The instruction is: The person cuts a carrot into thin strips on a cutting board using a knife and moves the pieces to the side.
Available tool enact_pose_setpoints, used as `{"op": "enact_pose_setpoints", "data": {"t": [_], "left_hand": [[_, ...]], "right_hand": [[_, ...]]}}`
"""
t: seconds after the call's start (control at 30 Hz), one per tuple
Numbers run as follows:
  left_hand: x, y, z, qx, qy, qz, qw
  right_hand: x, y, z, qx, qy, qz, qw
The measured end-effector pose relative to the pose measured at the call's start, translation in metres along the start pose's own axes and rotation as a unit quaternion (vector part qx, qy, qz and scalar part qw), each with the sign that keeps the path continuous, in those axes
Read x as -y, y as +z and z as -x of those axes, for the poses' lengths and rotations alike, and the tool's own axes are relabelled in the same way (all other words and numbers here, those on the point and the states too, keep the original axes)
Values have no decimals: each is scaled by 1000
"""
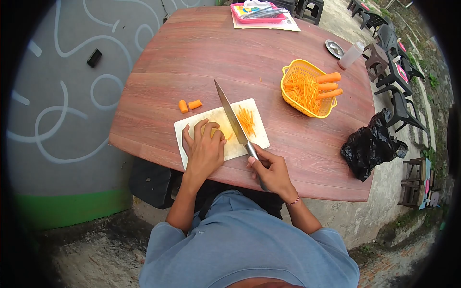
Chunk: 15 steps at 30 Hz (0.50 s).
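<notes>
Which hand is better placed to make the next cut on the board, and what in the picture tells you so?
Right, most likely: the right hand grips the knife, its blade over the cutting board. The left hand holds no blade; its bent fingers rest at an orange piece they partly hide.

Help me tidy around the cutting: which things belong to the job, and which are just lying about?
In the job:
- knife, in the right hand
- cutting board, under the left hand
- sliced carrot
- two carrot chunks
- yellow basket of shreds and carrots

Apparently just lying about:
- black bag
- pink tray
- bottle
- small plate
</notes>
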<state>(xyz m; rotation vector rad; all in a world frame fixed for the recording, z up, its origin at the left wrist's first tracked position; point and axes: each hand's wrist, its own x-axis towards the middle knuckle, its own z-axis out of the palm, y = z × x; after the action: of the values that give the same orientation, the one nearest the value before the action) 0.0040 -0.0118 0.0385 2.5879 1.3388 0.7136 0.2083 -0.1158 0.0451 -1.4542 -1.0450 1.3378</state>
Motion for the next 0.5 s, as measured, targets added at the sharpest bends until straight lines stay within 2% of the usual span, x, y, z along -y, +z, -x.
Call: {"op": "enact_pose_setpoints", "data": {"t": [0.17,0.23,0.27,0.3,0.37,0.43,0.5], "left_hand": [[1,-18,0,-28,29,28,999],[-8,-46,9,45,21,305,951],[-13,-61,18,107,73,438,890],[-18,-77,27,166,123,557,804],[-52,-97,28,257,249,711,605],[-84,-78,43,240,329,799,442],[-87,-77,51,237,320,810,430]], "right_hand": [[-1,7,-6,-31,7,6,999],[-4,5,-9,-35,10,-5,999],[-7,3,-10,-25,1,-1,1000],[-8,2,-9,-15,-9,2,1000],[-11,1,-6,-8,-4,-1,1000],[-11,0,-7,1,-20,14,1000],[-10,0,-8,3,-11,15,1000]]}}
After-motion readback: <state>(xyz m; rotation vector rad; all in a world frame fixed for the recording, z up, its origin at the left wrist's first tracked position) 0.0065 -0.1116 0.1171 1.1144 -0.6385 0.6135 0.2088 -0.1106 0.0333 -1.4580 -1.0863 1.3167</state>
